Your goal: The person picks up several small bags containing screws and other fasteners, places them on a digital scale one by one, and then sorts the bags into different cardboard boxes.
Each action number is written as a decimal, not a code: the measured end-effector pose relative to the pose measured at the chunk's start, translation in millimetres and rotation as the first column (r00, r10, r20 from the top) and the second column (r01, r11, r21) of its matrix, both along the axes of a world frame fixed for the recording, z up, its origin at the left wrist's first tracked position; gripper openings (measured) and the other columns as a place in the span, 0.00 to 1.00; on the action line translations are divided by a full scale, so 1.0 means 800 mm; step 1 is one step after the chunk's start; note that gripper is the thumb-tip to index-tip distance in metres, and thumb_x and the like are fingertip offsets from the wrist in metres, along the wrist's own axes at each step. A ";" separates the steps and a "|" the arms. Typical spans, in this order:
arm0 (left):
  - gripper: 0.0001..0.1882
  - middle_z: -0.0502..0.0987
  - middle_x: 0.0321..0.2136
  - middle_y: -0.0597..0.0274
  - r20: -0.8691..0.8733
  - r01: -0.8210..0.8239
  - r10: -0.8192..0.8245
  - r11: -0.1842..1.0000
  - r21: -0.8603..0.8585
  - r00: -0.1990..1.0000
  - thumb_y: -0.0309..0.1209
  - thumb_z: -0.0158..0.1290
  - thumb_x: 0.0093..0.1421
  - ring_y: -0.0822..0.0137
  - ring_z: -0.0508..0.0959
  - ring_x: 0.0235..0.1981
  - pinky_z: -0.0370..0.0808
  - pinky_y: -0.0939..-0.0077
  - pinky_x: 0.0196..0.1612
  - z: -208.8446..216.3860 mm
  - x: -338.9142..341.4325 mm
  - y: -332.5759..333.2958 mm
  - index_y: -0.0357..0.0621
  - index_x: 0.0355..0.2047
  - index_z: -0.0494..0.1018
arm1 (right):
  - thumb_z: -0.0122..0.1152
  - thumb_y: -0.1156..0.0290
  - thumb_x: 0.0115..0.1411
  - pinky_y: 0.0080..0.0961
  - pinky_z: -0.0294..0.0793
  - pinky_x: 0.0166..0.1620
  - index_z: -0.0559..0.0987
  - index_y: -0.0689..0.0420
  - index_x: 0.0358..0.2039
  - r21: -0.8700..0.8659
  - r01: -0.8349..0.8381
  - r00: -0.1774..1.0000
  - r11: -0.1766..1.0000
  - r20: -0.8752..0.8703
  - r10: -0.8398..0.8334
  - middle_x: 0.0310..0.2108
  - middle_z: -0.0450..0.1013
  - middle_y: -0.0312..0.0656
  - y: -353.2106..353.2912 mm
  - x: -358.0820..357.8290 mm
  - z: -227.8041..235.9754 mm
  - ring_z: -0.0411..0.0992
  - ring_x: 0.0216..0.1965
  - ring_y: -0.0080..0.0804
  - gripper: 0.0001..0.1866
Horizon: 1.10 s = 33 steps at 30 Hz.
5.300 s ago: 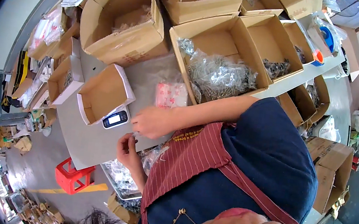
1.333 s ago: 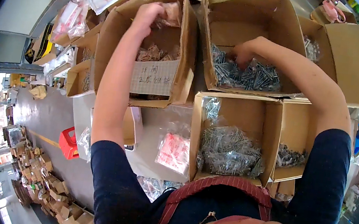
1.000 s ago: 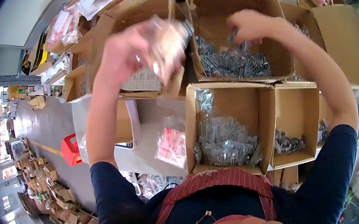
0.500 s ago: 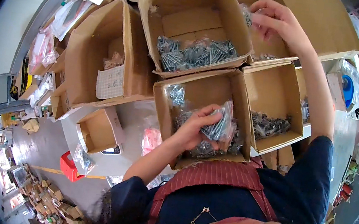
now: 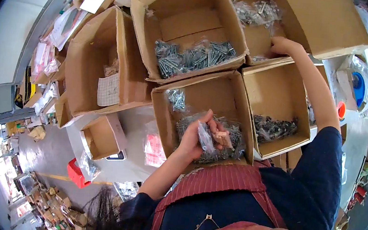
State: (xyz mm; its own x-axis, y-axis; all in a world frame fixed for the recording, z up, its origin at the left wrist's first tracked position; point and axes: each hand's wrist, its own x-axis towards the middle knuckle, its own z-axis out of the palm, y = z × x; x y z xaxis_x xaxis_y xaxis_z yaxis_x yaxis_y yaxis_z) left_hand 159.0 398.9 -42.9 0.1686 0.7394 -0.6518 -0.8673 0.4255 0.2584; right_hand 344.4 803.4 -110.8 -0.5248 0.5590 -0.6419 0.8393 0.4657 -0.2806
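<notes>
My left hand [image 5: 192, 139] is closed around a clear plastic bag of screws [image 5: 206, 137] and a small bag of tan pieces [image 5: 224, 140]. It hovers over the near middle cardboard box [image 5: 210, 88], in which bagged screws [image 5: 176, 99] lie. My right hand [image 5: 287, 46] reaches into the far right cardboard box [image 5: 294, 18], by its near wall. Its fingers point down and are mostly hidden, so I cannot make out what they hold. Bags of metal hardware [image 5: 258, 12] lie farther back in that box.
A tall box of bagged long screws [image 5: 196, 56] stands at the back middle. A box of dark bagged parts [image 5: 275, 129] is near right. To the left are a deep box [image 5: 91, 56], a small box [image 5: 102, 137], pink bags [image 5: 155, 151] and a red container [image 5: 78, 173].
My right hand has gone from the far part of the right box down to its near wall. My left hand has turned and shifted slightly left, bringing the tan pieces into sight.
</notes>
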 end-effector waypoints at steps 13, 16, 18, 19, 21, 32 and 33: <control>0.22 0.77 0.31 0.58 -0.258 0.240 -0.209 0.966 0.093 0.943 0.44 0.53 0.63 0.67 0.80 0.26 0.77 0.76 0.18 0.024 0.021 0.006 0.45 0.52 0.68 | 0.64 0.66 0.50 0.31 0.76 0.35 0.80 0.59 0.37 0.132 0.542 0.608 0.830 -0.743 -0.279 0.29 0.78 0.43 -0.088 0.038 0.084 0.77 0.29 0.34 0.15; 0.29 0.78 0.31 0.56 -0.303 0.251 -0.200 0.957 0.142 0.932 0.40 0.54 0.64 0.69 0.81 0.24 0.74 0.78 0.14 0.023 0.024 0.022 0.48 0.62 0.61 | 0.65 0.66 0.52 0.24 0.74 0.29 0.79 0.62 0.38 -0.390 0.494 0.298 0.777 -0.763 -0.573 0.26 0.76 0.38 -0.153 0.059 0.117 0.74 0.26 0.25 0.15; 0.31 0.78 0.32 0.55 -0.316 0.249 -0.178 0.947 0.201 0.932 0.39 0.56 0.63 0.69 0.80 0.25 0.75 0.78 0.18 0.036 0.035 0.040 0.45 0.63 0.59 | 0.62 0.69 0.56 0.18 0.71 0.27 0.78 0.61 0.38 -0.460 0.436 0.344 0.774 -0.709 -0.616 0.27 0.74 0.34 -0.217 0.054 0.144 0.71 0.25 0.19 0.12; 0.33 0.78 0.33 0.53 -0.330 0.244 -0.150 0.932 0.268 0.932 0.38 0.57 0.63 0.69 0.80 0.25 0.77 0.78 0.22 0.037 0.042 0.046 0.42 0.64 0.58 | 0.63 0.69 0.58 0.18 0.71 0.26 0.78 0.61 0.39 -0.515 0.342 0.397 0.786 -0.679 -0.617 0.27 0.74 0.34 -0.246 0.057 0.144 0.71 0.24 0.18 0.12; 0.20 0.80 0.37 0.51 -0.442 0.272 -0.196 0.955 0.115 0.875 0.36 0.58 0.63 0.68 0.81 0.31 0.79 0.74 0.31 0.021 0.050 0.055 0.36 0.49 0.70 | 0.62 0.67 0.62 0.16 0.73 0.26 0.79 0.61 0.39 -0.587 0.124 0.572 0.800 -0.616 -0.541 0.26 0.76 0.35 -0.287 0.055 0.167 0.73 0.24 0.16 0.11; 0.17 0.80 0.38 0.44 -0.368 0.338 -0.264 0.929 0.153 0.892 0.33 0.47 0.59 0.67 0.80 0.23 0.74 0.80 0.16 0.021 0.066 0.050 0.34 0.43 0.73 | 0.60 0.69 0.50 0.42 0.73 0.47 0.75 0.61 0.48 0.240 0.406 0.910 0.882 -0.196 -0.366 0.40 0.77 0.57 -0.171 0.281 -0.038 0.74 0.45 0.52 0.22; 0.17 0.80 0.39 0.43 -0.385 0.330 -0.256 0.934 0.139 0.887 0.32 0.47 0.58 0.67 0.80 0.24 0.75 0.80 0.18 0.022 0.067 0.048 0.33 0.43 0.73 | 0.60 0.70 0.49 0.42 0.73 0.47 0.75 0.61 0.48 0.157 0.360 0.895 0.920 -0.338 -0.292 0.40 0.77 0.56 -0.180 0.278 -0.042 0.74 0.46 0.51 0.23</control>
State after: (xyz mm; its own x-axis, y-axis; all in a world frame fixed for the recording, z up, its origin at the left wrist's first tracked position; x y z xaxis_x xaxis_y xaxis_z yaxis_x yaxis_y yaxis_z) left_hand 212.6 437.0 -25.2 0.1823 0.8104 -0.5568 -0.5452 0.5546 0.6286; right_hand 567.2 659.5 -144.6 -0.4384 0.8357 -0.3306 0.8440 0.2564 -0.4711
